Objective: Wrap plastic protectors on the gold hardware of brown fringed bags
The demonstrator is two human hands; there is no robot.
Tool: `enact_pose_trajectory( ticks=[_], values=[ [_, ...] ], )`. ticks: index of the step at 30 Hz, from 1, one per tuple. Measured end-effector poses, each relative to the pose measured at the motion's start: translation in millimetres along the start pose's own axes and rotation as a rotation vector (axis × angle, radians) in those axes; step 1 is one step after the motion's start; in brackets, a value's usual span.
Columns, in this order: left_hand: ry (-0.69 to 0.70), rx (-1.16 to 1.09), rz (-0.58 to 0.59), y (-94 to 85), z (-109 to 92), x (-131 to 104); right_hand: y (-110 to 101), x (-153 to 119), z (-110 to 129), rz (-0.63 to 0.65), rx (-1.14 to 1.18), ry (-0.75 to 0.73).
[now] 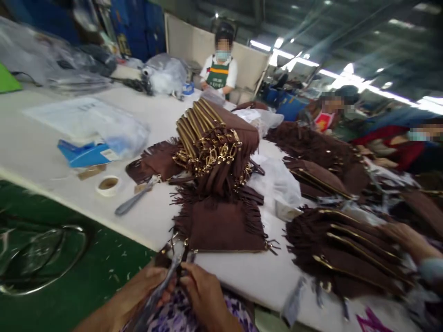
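Being clamped in the curled left hand [152,285] is a grey-handled metal tool [159,290], its lower handle cut off by the bottom edge. A narrow dark-brown strap [182,271] is pinched between the fingertips of the right hand [204,293]; its join is concealed by the fingers.

Just beyond the hands, a flat dark-brown fringed pouch [223,226] is laid on the white tabletop [231,272], its gold zip turned toward the near edge; its inside cannot be seen. Behind it, similar brown pouches with gold zips and clasps [221,133] are piled in a leaning stack, their contents hidden.

To the left, a second grey-handled tool [134,199], a white-edged roll of tape [108,184] and a blue carton-like object with a white label [86,154] are set out. By the blue object, a clear plastic bag [128,131] is spread, something bluish being seen through it, too blurred to be named.

To the right, another row of brown zipped pouches [349,249] is touched by a co-worker's hand [403,237], the arm being cut off by the frame.
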State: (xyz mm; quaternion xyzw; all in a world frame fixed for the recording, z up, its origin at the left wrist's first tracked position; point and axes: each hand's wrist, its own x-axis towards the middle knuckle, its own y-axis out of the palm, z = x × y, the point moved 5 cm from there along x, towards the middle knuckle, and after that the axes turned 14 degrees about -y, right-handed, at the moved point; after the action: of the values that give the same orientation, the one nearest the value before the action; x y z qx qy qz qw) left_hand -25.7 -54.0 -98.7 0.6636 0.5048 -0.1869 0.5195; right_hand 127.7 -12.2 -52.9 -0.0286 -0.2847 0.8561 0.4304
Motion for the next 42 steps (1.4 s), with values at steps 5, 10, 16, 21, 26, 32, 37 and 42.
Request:
enact_pose_trajectory(
  ticks=[5, 10, 16, 21, 26, 32, 37, 42],
  values=[
    [0.006, -0.089, -0.133, -0.4, 6.7, 0.0, -25.6, -25.1, -5.9, -0.008, -0.085, -0.012],
    [0.005, -0.087, -0.122, 7.3, -2.7, 5.2, -48.3, -30.1, -22.6, -0.074, -0.189, 0.038],
    [0.054, -0.016, -0.127, 2.1, -9.5, 8.5, -61.6, -11.1, -26.5, -0.081, -0.638, -0.096],
    [0.061, 0.01, -0.142, -0.7, -17.0, -3.3, -63.9, 9.0, -39.0, 0.057, -0.945, -0.235],
    [0.122, -0.003, -0.097, 11.2, -32.7, -19.1, -88.0, 18.0, -37.6, -0.008, -0.883, -0.298],
    [0.14, 0.029, 0.041, 45.9, -62.0, -37.5, -122.7, 23.2, -17.3, -0.184, -0.71, -0.255],
    [0.056, -0.001, 0.122, 71.3, -72.0, -28.4, -130.6, 21.8, -13.7, -0.241, -0.598, -0.221],
    [0.08, -0.036, 0.106, 85.4, -73.1, 6.2, -127.7, 13.3, -15.3, -0.254, -0.564, -0.203]
  ],
)
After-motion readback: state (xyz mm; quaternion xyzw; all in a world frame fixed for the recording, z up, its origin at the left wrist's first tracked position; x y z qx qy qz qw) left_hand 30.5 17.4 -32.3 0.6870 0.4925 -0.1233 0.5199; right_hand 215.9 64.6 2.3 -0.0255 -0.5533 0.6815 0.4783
